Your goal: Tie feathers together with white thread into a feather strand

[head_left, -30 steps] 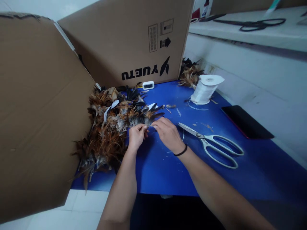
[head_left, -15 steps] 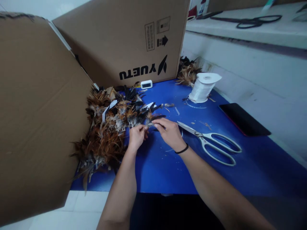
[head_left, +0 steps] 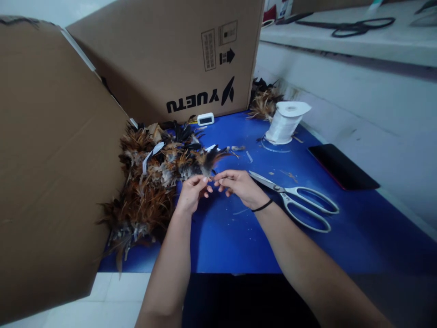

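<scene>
My left hand [head_left: 193, 191] pinches the lower ends of a small bunch of feathers [head_left: 210, 160], dark and brown tips standing up above my thumb. Close against it on the right, my right hand [head_left: 239, 184] has its thumb and forefinger closed at the base of the bunch. What lies between those right fingertips is too small to make out. Left of my hands spreads a big pile of brown and black feathers [head_left: 143, 200], with a pale strip [head_left: 152, 155] lying on top. White-handled scissors [head_left: 297, 200] rest just beyond my right wrist.
A white spool of ribbon [head_left: 287, 123] stands at the back right of the blue table [head_left: 232, 246], with a black phone [head_left: 341, 166] nearby. Cardboard boxes [head_left: 146, 59] wall off the back and left. A small white digital device [head_left: 205, 119] sits by them. Dark scissors [head_left: 362, 27] lie on the ledge.
The feather bunch between my hands now stands more upright. My right hand has shifted from the feathers down to the base, beside my left fingertips. The view has moved slightly.
</scene>
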`<action>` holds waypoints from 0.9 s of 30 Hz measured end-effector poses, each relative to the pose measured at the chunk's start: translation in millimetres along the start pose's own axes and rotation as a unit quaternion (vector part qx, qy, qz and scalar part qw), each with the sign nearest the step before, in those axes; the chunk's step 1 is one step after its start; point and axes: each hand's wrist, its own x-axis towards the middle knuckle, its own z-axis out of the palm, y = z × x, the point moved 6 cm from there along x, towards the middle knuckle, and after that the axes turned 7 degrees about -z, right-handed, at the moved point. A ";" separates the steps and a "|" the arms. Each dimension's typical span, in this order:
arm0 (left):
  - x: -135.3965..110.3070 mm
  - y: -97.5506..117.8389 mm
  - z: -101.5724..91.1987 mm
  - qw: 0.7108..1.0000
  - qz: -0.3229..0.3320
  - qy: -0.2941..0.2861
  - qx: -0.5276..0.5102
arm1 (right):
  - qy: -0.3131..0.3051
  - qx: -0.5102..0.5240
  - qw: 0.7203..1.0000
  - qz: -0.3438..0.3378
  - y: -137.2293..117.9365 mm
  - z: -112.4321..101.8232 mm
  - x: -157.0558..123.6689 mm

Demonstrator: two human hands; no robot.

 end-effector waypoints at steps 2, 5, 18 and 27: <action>0.3 -1.9 2.5 1.000 0.001 -0.008 0.029 | -0.001 -0.011 1.000 -0.011 -0.7 0.3 0.6; 1.3 -2.4 2.7 0.999 0.012 -0.002 0.045 | -0.007 -0.025 1.000 -0.015 -0.3 0.9 1.2; 3.0 -4.2 -4.4 0.999 -0.024 0.010 -0.034 | 0.009 0.067 0.998 -0.008 -0.7 -3.3 3.0; 4.9 -7.0 -4.0 0.985 -0.065 -0.013 -0.161 | -0.005 -0.020 0.995 -0.098 2.1 5.8 5.4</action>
